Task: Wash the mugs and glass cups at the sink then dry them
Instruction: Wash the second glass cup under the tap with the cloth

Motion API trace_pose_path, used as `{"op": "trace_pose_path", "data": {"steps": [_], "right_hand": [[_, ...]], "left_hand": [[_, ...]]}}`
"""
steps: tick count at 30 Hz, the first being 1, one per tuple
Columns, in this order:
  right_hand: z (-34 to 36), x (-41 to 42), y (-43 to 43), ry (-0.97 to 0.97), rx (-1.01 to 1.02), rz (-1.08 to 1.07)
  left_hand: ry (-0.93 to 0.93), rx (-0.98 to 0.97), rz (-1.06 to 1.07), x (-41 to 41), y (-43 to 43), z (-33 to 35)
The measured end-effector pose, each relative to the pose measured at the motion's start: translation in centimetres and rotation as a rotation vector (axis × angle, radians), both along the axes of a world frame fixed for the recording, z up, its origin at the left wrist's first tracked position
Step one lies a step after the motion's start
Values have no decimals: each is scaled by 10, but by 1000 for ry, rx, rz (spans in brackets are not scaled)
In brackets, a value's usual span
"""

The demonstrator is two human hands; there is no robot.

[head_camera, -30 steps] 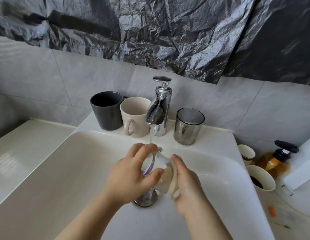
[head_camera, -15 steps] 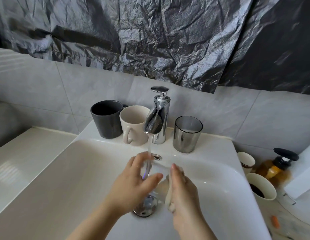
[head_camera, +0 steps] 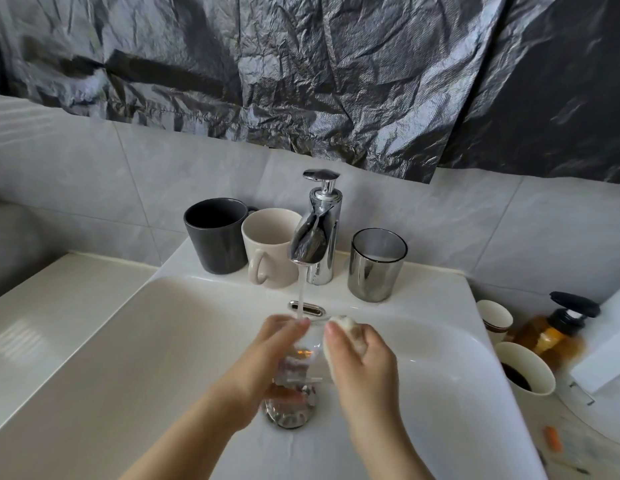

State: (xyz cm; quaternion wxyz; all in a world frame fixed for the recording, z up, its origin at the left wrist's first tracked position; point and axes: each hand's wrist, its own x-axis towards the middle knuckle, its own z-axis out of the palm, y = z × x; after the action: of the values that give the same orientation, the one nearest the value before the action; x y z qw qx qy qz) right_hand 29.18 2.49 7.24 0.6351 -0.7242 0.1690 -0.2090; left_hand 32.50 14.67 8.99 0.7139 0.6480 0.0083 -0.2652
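Back ledge of white ceramic sink [head_camera: 128, 341]: dark grey ceramic mug [head_camera: 215, 235], cream ceramic mug [head_camera: 270, 247] just beside it, both upright. Left hand [head_camera: 263, 368] curled round clear glass cup [head_camera: 301, 355], holding it above chrome drain [head_camera: 287, 415], under thin water stream [head_camera: 301, 292] from chrome faucet [head_camera: 319, 230] (cup blurred, tilt hard to read). Right hand [head_camera: 364, 362] fingers bent round pale sponge [head_camera: 346, 327], sponge against cup's right side. Smoky mirrored glass tumbler [head_camera: 376, 265] upright right of faucet. Amber pump bottle [head_camera: 550, 337] far right.

White sink ledge [head_camera: 422, 282], dk grey mug [head_camera: 216, 237], cream mug [head_camera: 270, 251], smoked glass cup [head_camera: 374, 268]
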Motion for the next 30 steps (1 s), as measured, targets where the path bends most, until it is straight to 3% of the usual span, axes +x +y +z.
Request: {"op": "trace_pose_path", "data": {"steps": [2,4,5,6,9,11,13,16,17,19,22,24,26,30], "right_hand": [[3,1,-5,95,250,7],[3,1,-5,103,327,28],[2,-1,-4,60,291,54],[1,-3,-2,1,206,85],[-7,-3,5,-103,-172,193],[-7,-2,6,-103,-273,195],[-3,0,5,-89,-123,110],[2,4,0,20,205,35],[2,4,0,51,238,43],[4,-1,4,0,198,95],[-3,-5,11,-104,-123,238],[-5,-4,12,-106,-269,232],[0,-2,11,-109,-173,136],[7,-1,8,4,8,-55]], "left_hand": [[-421,152,-53,-1,1,1],[-652,280,-67,-2,3,-1],[-619,265,-13,-2,3,-2],[-473,187,82,-2,2,0],[263,-176,196,-2,2,7],[452,-274,170,-2,5,11],[274,-112,89,-2,5,12],[-312,234,59,-3,1,10],[-417,274,60,-4,0,9],[-359,221,142,-3,1,8],[195,-114,263,1,6,10],[393,-240,224,0,8,15],[298,-132,117,1,8,13],[-257,213,25,1,7,11]]}}
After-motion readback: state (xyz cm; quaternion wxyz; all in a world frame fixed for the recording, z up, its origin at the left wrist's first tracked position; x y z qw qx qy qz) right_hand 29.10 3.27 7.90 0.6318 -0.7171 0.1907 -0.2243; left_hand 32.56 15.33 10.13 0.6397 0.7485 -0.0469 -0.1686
